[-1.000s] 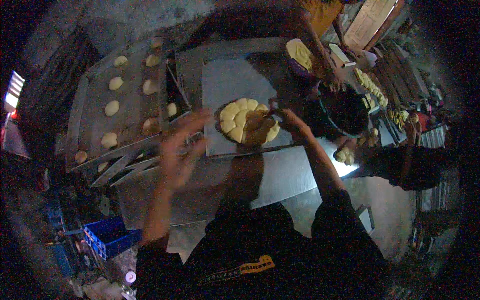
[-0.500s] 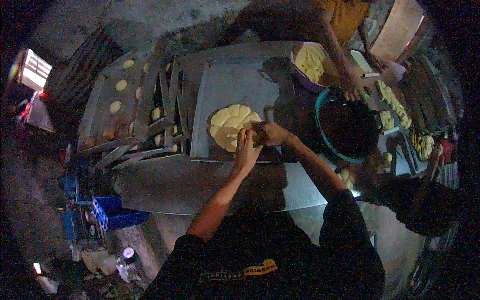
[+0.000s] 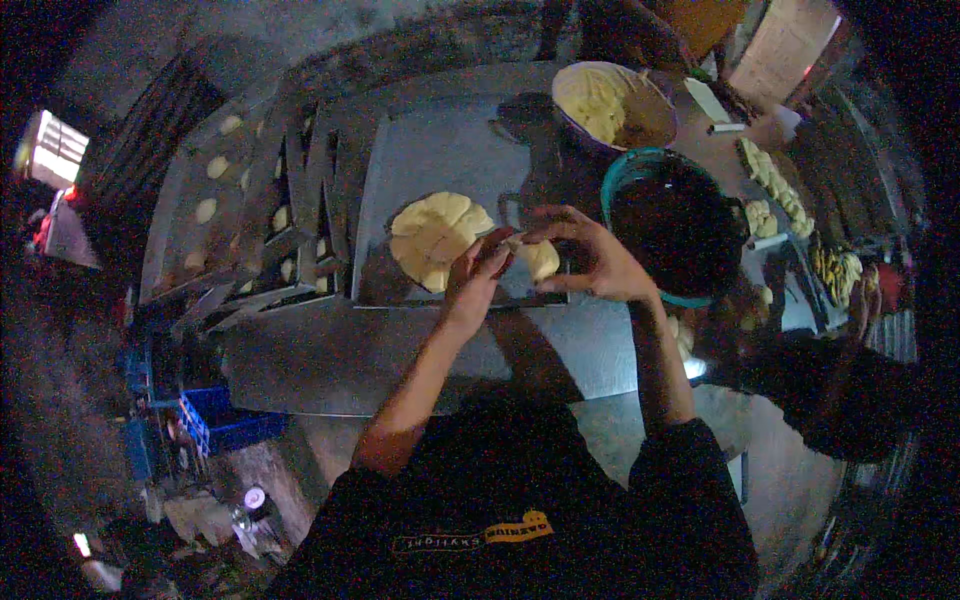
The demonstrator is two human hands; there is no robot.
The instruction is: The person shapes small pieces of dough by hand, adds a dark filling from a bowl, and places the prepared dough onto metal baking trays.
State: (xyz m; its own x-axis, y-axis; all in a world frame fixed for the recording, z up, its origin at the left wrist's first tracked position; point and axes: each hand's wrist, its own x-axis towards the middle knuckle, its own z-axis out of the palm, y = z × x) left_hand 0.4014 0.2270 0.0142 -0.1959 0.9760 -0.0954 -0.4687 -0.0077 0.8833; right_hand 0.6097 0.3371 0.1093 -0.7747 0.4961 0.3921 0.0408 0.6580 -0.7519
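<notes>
A round mass of pale dough, marked with creases, rests on a metal tray in front of me. Just right of it is a smaller dough piece. My left hand is closed in a pinch at that piece's left end, close beside the big mass. Curved around the piece from the right, my right hand has its thumb and fingers apart. Whether its fingertips touch the dough, I cannot tell.
A teal-rimmed dark tub stands to the right, with a bowl of dough behind it. Stacked trays hold dough rounds at left. Braided dough lies far right, near other people. A blue crate is lower left.
My right hand has opened and shifted right, apart from my left hand. A smaller dough piece now shows between them. The other person's arm has drawn back from the tub.
</notes>
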